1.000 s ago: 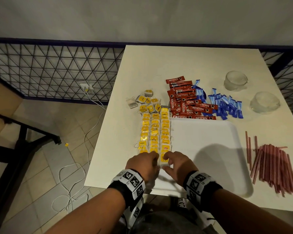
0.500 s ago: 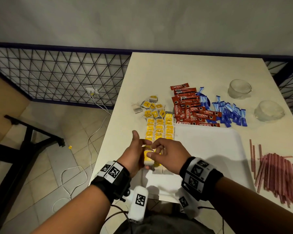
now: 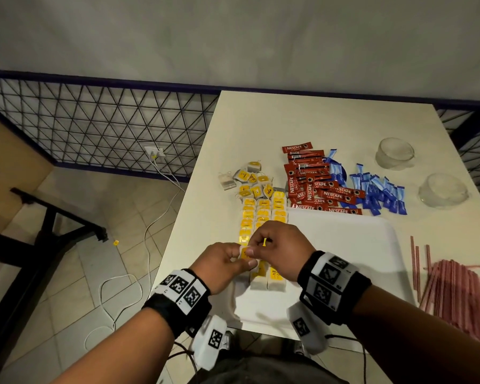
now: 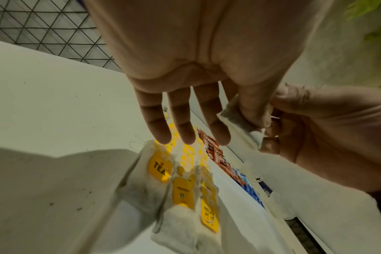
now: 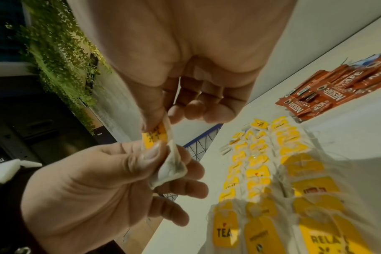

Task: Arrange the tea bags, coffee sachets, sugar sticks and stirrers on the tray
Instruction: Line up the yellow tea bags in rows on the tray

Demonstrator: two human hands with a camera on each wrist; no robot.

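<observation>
White table surface stands against a wire mesh fence, with a tiled floor below on the left-hand side.

Progress: tea bags lie in three neat columns just ahead of both hands, along the left edge of the white tray. A small loose cluster of tea bags remains unsorted beyond those columns. Coffee sachets and blue sugar sticks lie in heaps farther ahead and to the right, just beyond the tray's far edge. Stirrers lie in a pile well to the right of the right hand, off the tray. Judged from this layout, the tea stage is nearly complete; the other three item types are not yet started.

Hands: the left hand pinches one tea bag between thumb and forefinger, the remaining fingers loosely extended. The right hand pinches the yellow tag of the same tea bag, its other fingers curled toward the palm. Both hands hold the bag raised above the near end of the columns, clear of the tray.
</observation>
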